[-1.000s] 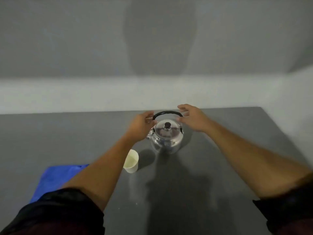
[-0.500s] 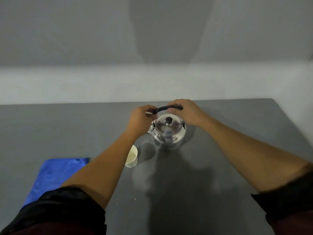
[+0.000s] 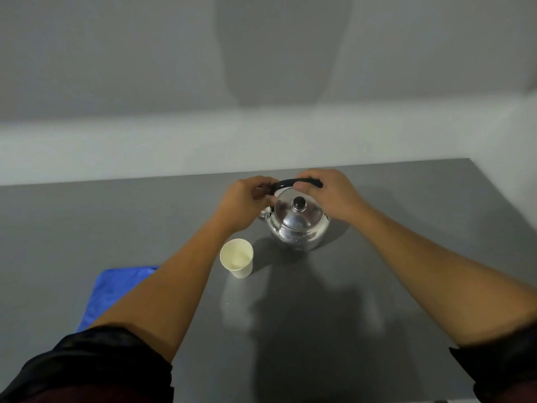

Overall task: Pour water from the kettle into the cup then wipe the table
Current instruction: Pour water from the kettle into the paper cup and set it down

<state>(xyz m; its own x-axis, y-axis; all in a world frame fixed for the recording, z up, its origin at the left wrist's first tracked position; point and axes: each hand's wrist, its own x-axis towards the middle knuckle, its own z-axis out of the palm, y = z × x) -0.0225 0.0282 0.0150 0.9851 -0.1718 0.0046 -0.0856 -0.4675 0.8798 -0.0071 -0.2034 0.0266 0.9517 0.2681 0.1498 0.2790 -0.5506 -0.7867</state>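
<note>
Kettle at the far middle of the table, both grips on its handle.

The left grip (image 3: 247,200) and right grip (image 3: 325,193) close on the handle (image 3: 286,183) arching over the kettle (image 3: 299,225), which stands on the table (image 3: 406,271) directly below them. The lid knob (image 3: 299,203) sits between the two grips. The paper cup (image 3: 236,258) stands upright nearer than the left grip, just beside the kettle. The cloth (image 3: 116,289) lies well left and nearer, under the left forearm.

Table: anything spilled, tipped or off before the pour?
Nothing stands out. The kettle sits upright with its lid on, both hands on its black handle. The paper cup stands upright beside it, and the blue cloth lies flat at the left. No puddle shows on the table.
</note>
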